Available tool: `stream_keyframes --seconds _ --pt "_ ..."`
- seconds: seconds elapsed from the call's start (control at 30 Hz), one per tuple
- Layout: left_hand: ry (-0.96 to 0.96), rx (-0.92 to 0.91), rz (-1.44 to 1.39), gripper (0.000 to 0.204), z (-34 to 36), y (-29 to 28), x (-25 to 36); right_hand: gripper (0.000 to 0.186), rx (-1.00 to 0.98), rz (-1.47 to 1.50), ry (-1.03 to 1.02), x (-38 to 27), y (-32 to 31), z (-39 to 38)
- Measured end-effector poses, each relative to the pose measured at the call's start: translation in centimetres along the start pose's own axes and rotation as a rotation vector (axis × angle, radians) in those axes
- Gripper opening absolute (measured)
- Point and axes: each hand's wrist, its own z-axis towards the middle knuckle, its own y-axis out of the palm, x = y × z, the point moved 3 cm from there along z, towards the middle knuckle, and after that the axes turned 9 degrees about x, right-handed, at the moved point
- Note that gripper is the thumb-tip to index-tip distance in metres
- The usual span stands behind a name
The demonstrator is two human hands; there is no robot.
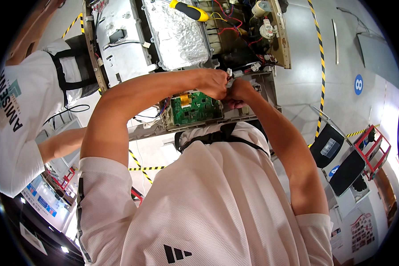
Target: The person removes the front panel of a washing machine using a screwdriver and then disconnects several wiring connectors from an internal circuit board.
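Note:
My left hand (213, 83) and my right hand (240, 92) meet over the near edge of an opened appliance, fingers bent and pinched close together. What they hold is hidden between the fingers. A small white connector (229, 72) shows just beyond my left fingertips, and another white plug (255, 66) on wires lies to the right. Below my left hand, a green circuit board (197, 111) with an orange ribbon piece sits in a frame at the appliance's front. A screwdriver (190, 11) with a yellow and black handle rests at the far side of a foil-covered panel (177, 40).
Loose red and black wires (228, 30) run through the appliance's open right section. A grey metal panel (119, 35) lies on its left. Another person (29, 88) in a white shirt stands close at left. Black chairs (327, 145) and striped floor tape (322, 66) are at right.

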Motion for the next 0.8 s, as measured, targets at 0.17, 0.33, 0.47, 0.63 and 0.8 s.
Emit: stream_keyframes --seconds 0.17,0.33,0.47,0.63,0.8 --pt "-0.028 0.032 0.082 0.012 -0.4 0.0 0.3 0.025 0.050 -0.061 -0.051 -0.4 -0.4 -0.6" --pt "-0.127 -0.007 0.071 0.012 -0.5 0.1 0.5 0.024 0.016 -0.025 -0.010 -0.5 -0.4 -1.0" --pt "-0.112 -0.122 0.055 0.013 0.4 -1.3 0.2 0.022 -0.070 0.107 0.027 0.0 0.0 0.1" --pt "-0.108 -0.090 -0.001 0.013 0.4 -0.6 0.4 0.018 -0.022 0.084 0.008 -0.1 0.0 -0.3" --pt "-0.061 0.018 0.013 0.014 -0.5 0.9 0.3 0.017 -0.013 0.047 0.005 -0.4 -0.1 -0.9"
